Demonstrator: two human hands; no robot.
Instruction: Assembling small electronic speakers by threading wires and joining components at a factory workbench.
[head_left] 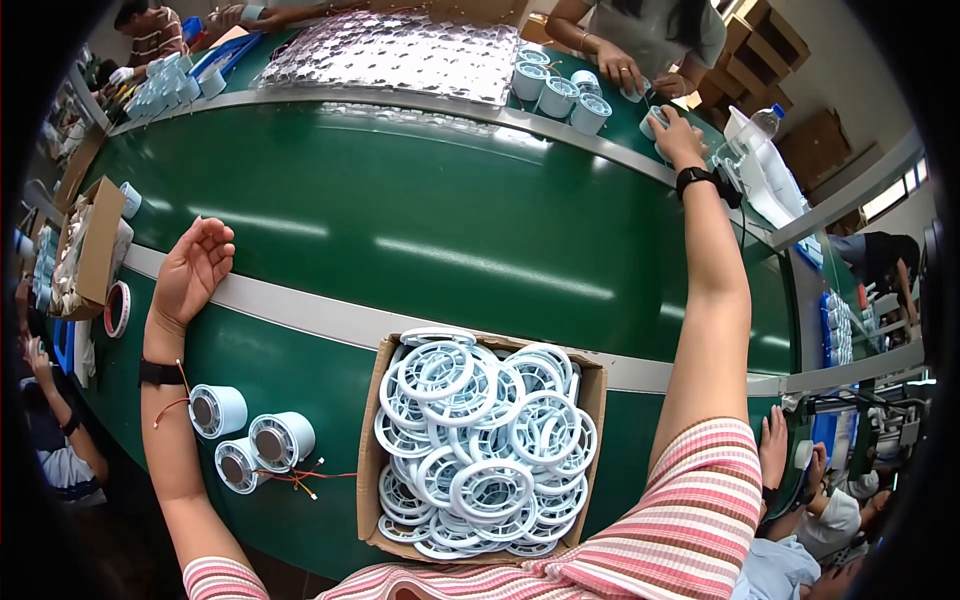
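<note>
My right hand (pixel 680 140) reaches far across the green conveyor to the opposite bench, its fingers closed around a light-blue cylindrical housing (pixel 655 120) that they partly cover. Over the conveyor's near rail, my left hand (pixel 198 262) is held palm up with loosely bent fingers and nothing in it. Beside my left forearm lie three light-blue motor housings (pixel 283 440) with dark round centres and thin red and brown wires. In front of my body, a cardboard box (pixel 368 465) is heaped with light-blue ring-shaped grilles (pixel 490 488).
Across the conveyor (pixel 430 215), a person's hand (pixel 620 68) works near several housings (pixel 558 97). A plastic-covered tray (pixel 390 60) lies on the far bench. At left are a tape roll (pixel 117 309) and an open carton (pixel 98 240); a metal post (pixel 850 190) rises at right.
</note>
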